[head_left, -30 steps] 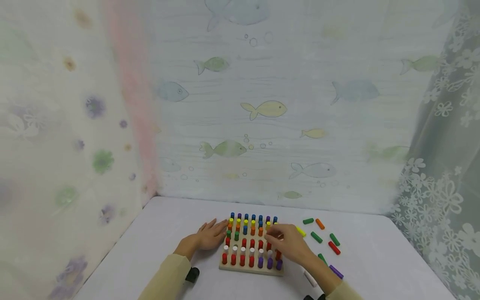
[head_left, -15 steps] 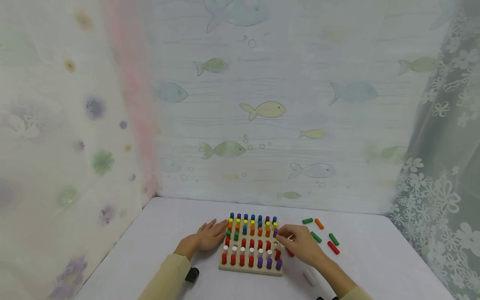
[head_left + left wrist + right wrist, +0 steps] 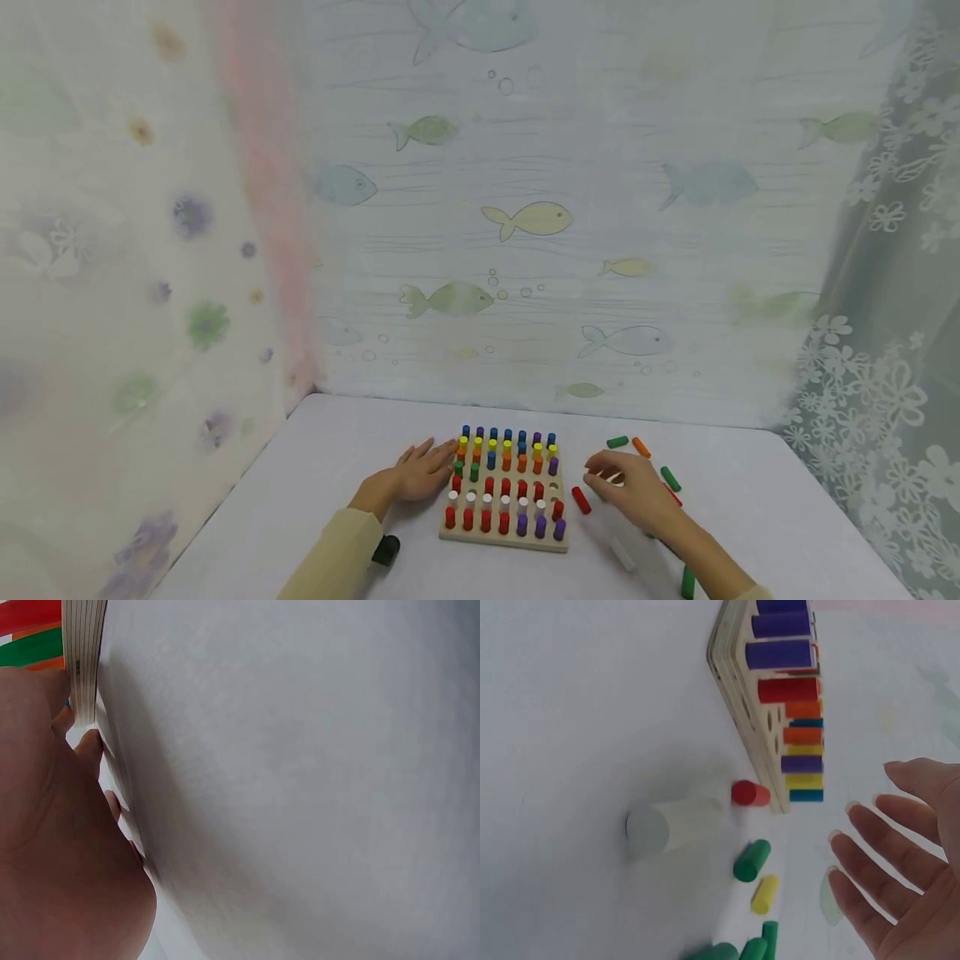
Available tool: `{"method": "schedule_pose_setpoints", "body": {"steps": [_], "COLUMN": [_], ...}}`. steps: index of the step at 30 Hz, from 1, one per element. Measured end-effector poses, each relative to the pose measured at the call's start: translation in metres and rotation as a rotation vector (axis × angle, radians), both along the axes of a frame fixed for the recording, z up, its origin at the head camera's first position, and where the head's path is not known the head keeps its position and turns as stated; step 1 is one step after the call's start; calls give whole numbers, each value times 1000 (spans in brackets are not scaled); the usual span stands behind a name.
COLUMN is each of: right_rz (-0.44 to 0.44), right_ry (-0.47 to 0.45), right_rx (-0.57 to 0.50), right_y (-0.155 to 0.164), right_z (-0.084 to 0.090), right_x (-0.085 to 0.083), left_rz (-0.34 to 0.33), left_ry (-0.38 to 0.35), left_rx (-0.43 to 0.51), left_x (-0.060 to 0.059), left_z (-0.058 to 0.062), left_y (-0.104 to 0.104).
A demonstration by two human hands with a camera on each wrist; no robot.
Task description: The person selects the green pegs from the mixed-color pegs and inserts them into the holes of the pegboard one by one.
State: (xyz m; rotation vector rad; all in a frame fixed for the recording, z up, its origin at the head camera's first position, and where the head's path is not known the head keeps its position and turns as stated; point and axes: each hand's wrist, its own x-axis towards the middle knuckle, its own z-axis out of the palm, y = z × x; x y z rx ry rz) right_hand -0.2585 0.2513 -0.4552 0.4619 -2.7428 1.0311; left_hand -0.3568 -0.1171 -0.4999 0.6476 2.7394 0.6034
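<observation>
Two hands | left hand [image 3: 420, 475] touching pegboard [image 3: 504, 537] | right hand [image 3: 630, 492] beside red peg [image 3: 581, 500]

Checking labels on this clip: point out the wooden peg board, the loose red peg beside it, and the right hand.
wooden peg board [image 3: 501, 540], head view, near front edge.
loose red peg [image 3: 581, 500], head view, middle of its side.
right hand [image 3: 633, 487], head view, back of the hand.

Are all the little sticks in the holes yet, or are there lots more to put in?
Most holes of the wooden board already hold upright pegs. At least one hole on its right side looks empty. The right hand is open over the loose pegs, holding none, and the left hand rests flat against the board's left edge. Still lying on the table: a red peg, green pegs, an orange peg and a white one.
</observation>
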Motion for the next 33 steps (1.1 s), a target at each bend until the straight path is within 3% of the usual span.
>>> {"method": "schedule_pose_setpoints", "body": {"steps": [8,19,33], "right_rz": [-35,-82,-154], "right_ry": [34,-5,25], "right_rx": [10,-10,18], "right_y": [14,33,59], "right_z": [2,9,16], "right_x": [6,12,12], "left_rz": [4,6,9], "left_ry": [15,11,10], "left_rx": [-7,-9,-20], "left_x": [-2,-1,1], "left_z": [-1,-2,0], "left_y": [0,1,1]}}
